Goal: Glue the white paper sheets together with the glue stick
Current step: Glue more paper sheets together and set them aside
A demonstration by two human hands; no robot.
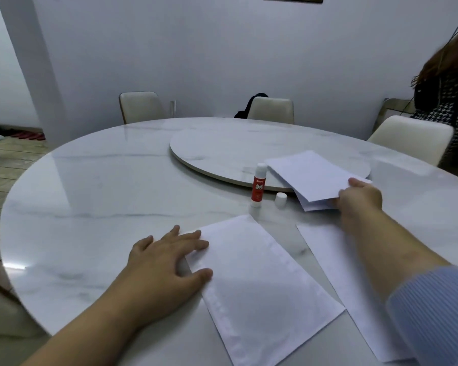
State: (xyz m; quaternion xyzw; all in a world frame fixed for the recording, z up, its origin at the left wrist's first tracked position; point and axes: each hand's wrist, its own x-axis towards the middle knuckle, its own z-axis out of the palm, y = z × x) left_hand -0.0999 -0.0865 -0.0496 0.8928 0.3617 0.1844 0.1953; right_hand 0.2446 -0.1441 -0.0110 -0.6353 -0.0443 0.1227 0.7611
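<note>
A white paper sheet (262, 286) lies flat on the marble table in front of me, glue streaks showing along its edges. My left hand (167, 260) rests spread on its left edge, pressing it down. My right hand (359, 199) grips the near corner of a small stack of white sheets (309, 175) that leans over the turntable's rim. A third sheet (336, 270) lies under my right forearm. The red and white glue stick (258, 186) stands upright and uncapped, with its white cap (280, 199) beside it on the table.
A round marble turntable (222, 149) sits raised in the table's middle (90, 194). Cream chairs (140, 107) stand around the far side. A person in a houndstooth top (449, 101) stands at the far right.
</note>
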